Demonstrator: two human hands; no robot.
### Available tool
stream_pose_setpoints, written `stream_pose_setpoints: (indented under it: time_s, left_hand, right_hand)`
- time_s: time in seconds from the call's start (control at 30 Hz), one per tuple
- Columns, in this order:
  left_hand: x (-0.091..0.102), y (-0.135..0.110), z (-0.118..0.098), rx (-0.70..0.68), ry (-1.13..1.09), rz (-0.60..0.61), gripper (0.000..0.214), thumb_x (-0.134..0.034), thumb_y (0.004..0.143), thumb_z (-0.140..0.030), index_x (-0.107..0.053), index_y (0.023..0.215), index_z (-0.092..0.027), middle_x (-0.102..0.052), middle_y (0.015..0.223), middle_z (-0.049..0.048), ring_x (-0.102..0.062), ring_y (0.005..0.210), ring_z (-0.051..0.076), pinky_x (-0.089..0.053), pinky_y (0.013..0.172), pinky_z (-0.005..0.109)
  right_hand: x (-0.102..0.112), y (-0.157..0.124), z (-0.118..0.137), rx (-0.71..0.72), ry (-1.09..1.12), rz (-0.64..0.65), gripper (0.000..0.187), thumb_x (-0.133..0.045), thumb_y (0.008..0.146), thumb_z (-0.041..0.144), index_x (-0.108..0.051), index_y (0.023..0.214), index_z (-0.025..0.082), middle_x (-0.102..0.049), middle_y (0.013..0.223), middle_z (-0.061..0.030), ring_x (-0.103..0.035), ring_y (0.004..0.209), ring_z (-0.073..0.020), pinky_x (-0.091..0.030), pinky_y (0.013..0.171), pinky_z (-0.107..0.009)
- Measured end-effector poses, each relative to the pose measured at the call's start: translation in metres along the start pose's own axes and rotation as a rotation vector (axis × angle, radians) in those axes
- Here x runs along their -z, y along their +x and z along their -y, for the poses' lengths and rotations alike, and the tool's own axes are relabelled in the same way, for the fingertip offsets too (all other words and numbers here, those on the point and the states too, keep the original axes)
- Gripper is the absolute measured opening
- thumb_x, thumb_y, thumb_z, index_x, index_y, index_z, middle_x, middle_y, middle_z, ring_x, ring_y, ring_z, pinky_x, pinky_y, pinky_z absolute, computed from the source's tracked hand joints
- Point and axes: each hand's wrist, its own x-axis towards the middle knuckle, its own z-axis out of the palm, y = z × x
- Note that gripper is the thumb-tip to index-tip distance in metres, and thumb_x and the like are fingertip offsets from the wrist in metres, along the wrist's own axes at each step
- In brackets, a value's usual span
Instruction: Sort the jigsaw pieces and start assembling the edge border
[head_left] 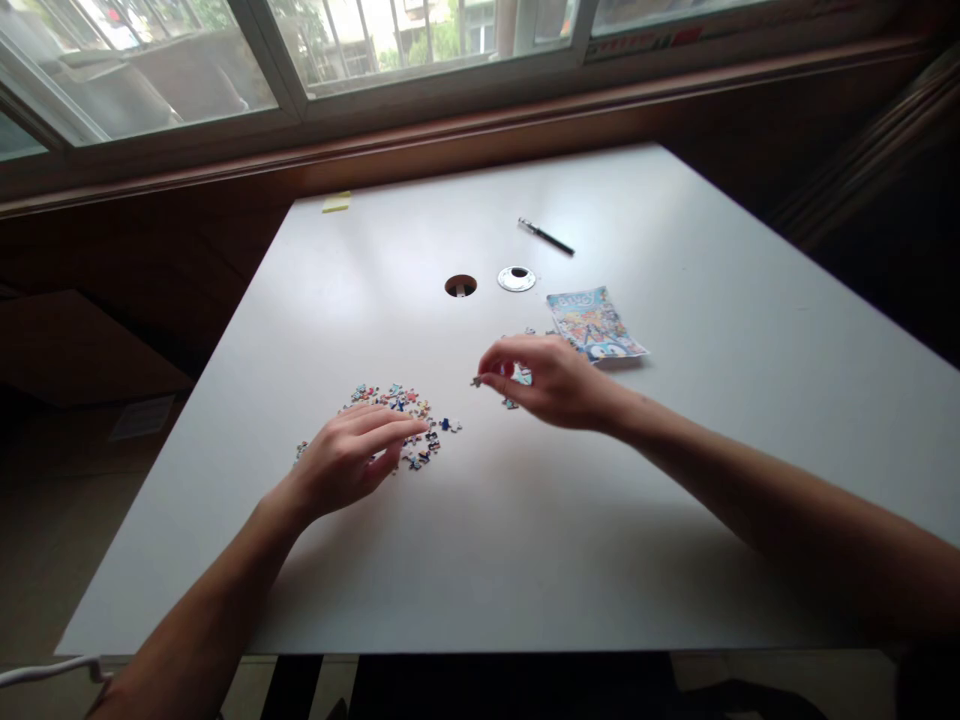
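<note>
Between the thumb and fingertips of my right hand is a small jigsaw puzzle piece, pinched just above the white table. More puzzle pieces lie under and behind that hand, partly hidden by it. My left hand rests over a loose pile of colourful puzzle pieces, its fingers stretched out and apart from the thumb. It covers part of the pile. Near its fingertips sit a blue and white piece and several others. A printed picture sheet lies just beyond my right hand.
The white table stands against a window wall. Toward its back are a round cable hole, a round metallic cover with a dark opening, and a black pen. A yellow sticky note is at the far left corner.
</note>
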Motion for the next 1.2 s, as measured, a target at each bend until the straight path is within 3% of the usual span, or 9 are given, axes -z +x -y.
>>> stream_pose_setpoints:
  time_s: [0.1, 0.2, 0.33, 0.43, 0.87, 1.0, 1.2]
  left_hand:
    - [-0.002, -0.001, 0.007, -0.046, 0.058, -0.051, 0.039, -0.062, 0.086, -0.002, -0.068, 0.118, -0.022, -0.076, 0.104, 0.0060, -0.072, 0.093, 0.017, -0.059, 0.086, 0.033]
    - [-0.001, -0.001, 0.008, -0.057, 0.070, -0.051, 0.037, -0.062, 0.086, -0.002, -0.067, 0.117, -0.022, -0.076, 0.101, 0.0056, -0.071, 0.092, 0.017, -0.059, 0.086, 0.033]
    - [0.000, -0.001, 0.007, -0.061, 0.065, -0.036, 0.036, -0.062, 0.086, -0.002, -0.067, 0.116, -0.022, -0.075, 0.100, 0.0058, -0.070, 0.090, 0.017, -0.059, 0.083, 0.033]
    - [0.000, -0.002, 0.009, -0.058, 0.070, -0.063, 0.036, -0.063, 0.085, -0.001, -0.067, 0.114, -0.022, -0.075, 0.101, 0.0054, -0.070, 0.092, 0.016, -0.059, 0.084, 0.032]
    - [0.001, -0.004, 0.011, -0.015, 0.068, -0.052, 0.031, -0.061, 0.087, -0.004, -0.069, 0.110, -0.022, -0.075, 0.101, 0.0061, -0.070, 0.093, 0.017, -0.058, 0.086, 0.031]
    - [0.011, -0.003, 0.014, 0.029, 0.114, -0.094, 0.027, -0.060, 0.086, -0.005, -0.072, 0.105, -0.021, -0.075, 0.098, 0.0058, -0.071, 0.089, 0.017, -0.058, 0.084, 0.030]
    - [0.034, -0.006, 0.023, 0.217, 0.245, -0.207, 0.019, -0.061, 0.087, -0.010, -0.073, 0.097, -0.020, -0.075, 0.095, 0.0047, -0.070, 0.087, 0.017, -0.057, 0.083, 0.030]
  right_hand:
    - [0.038, 0.010, -0.018, -0.217, -0.151, -0.072, 0.019, -0.064, 0.088, 0.034, -0.072, 0.087, 0.017, -0.070, 0.076, -0.0046, -0.060, 0.069, -0.0152, -0.045, 0.066, -0.030]
    - [0.055, 0.012, -0.027, -0.346, -0.214, 0.059, 0.024, -0.065, 0.086, 0.041, -0.073, 0.086, 0.018, -0.071, 0.079, -0.0054, -0.061, 0.069, -0.0160, -0.043, 0.063, -0.030]
    - [0.046, 0.009, -0.025, -0.358, -0.238, 0.375, 0.023, -0.063, 0.086, 0.042, -0.071, 0.083, 0.021, -0.071, 0.075, -0.0021, -0.059, 0.064, -0.0144, -0.039, 0.059, -0.028]
    - [0.037, 0.008, -0.026, -0.345, -0.292, 0.516, 0.019, -0.061, 0.086, 0.036, -0.069, 0.078, 0.021, -0.070, 0.073, -0.0015, -0.059, 0.065, -0.0145, -0.037, 0.060, -0.027]
    - [0.035, 0.006, -0.027, -0.358, -0.474, 0.495, 0.012, -0.063, 0.085, 0.029, -0.071, 0.080, 0.021, -0.072, 0.079, -0.0043, -0.063, 0.073, -0.0179, -0.038, 0.061, -0.027]
    - [0.033, 0.007, -0.022, -0.372, -0.527, 0.477, 0.012, -0.065, 0.084, 0.030, -0.070, 0.078, 0.021, -0.073, 0.082, -0.0057, -0.064, 0.074, -0.0187, -0.038, 0.060, -0.027]
    - [0.032, 0.008, -0.019, -0.393, -0.594, 0.474, 0.014, -0.066, 0.084, 0.033, -0.072, 0.081, 0.021, -0.073, 0.081, -0.0068, -0.063, 0.073, -0.0199, -0.035, 0.058, -0.028]
